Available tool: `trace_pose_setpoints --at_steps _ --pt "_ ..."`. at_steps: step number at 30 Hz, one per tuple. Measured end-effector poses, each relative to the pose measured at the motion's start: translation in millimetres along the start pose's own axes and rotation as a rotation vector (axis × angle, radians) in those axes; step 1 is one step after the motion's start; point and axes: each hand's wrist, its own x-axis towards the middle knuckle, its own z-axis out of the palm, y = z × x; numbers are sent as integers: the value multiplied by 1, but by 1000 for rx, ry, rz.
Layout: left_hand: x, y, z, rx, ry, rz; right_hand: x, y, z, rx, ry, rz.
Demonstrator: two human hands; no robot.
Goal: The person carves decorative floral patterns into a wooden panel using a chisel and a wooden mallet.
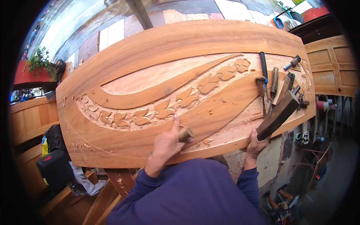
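Note:
A large carved wooden panel (180, 37) lies in front of me, with a band of leaf-and-flower relief (163, 108) and loose shavings. My left hand (168, 144) is closed on a tool with a pale round wooden handle (186, 134), low over the panel's near half; its blade is hidden. My right hand (255, 147) grips a long dark wooden mallet (278, 114) at the panel's near right edge. Several chisels and gouges (273, 82) lie on the panel's right part, beyond the mallet.
Stacked wooden doors (330, 63) stand at the right and other boards (32, 116) at the left, beside a black case (54, 168). A red planter (39, 71) with a plant is at the back left. Another person (283, 208) is low at the bottom right.

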Motion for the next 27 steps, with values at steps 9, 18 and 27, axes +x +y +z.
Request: trace_pose_setpoints --at_steps 9,18,27 --pt "78 22 -56 -995 580 476 -5 11 3 35 10 84" --pt "141 92 -38 -1271 873 619 0 11 -5 15 -93 56" --pt "177 96 -7 -1459 948 774 5 22 -21 141 -255 141"
